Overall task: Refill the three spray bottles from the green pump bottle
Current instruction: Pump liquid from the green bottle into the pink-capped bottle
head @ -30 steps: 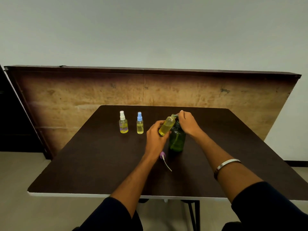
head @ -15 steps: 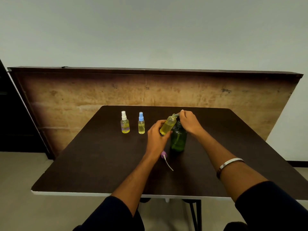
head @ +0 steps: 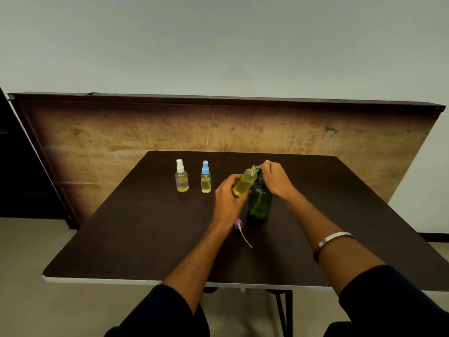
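Left of frame centre, two capped spray bottles stand upright on the dark table, near each other but apart: white-capped spray bottle on the left, blue-capped spray bottle just right of it, both showing yellow liquid, the blue one looks fuller but I can't judge fill exactly. Moving right, my left hand is wrapped around the lower part of the open spray bottle, tilting it so its neck leans up and right toward the pump spout; yellow liquid fills well over half of it. Below that hand, the purple spray cap with its dip tube lies flat on the table, unscrewed, just beside the green pump bottle. The green bottle stands upright at centre frame, touching or nearly touching the tilted bottle. My right hand sits on top of it, fingers curled over the pump head, which it mostly hides; the spout tip meets the open neck at about upper centre. Silver bangle on that forearm. Step in hand, as I read it: pumping into the third bottle, the other two look done and recapped. Next move likely calls for a few more presses with the neck kept under the spout, then setting the bottle upright and screwing the purple cap back on, tube in first.
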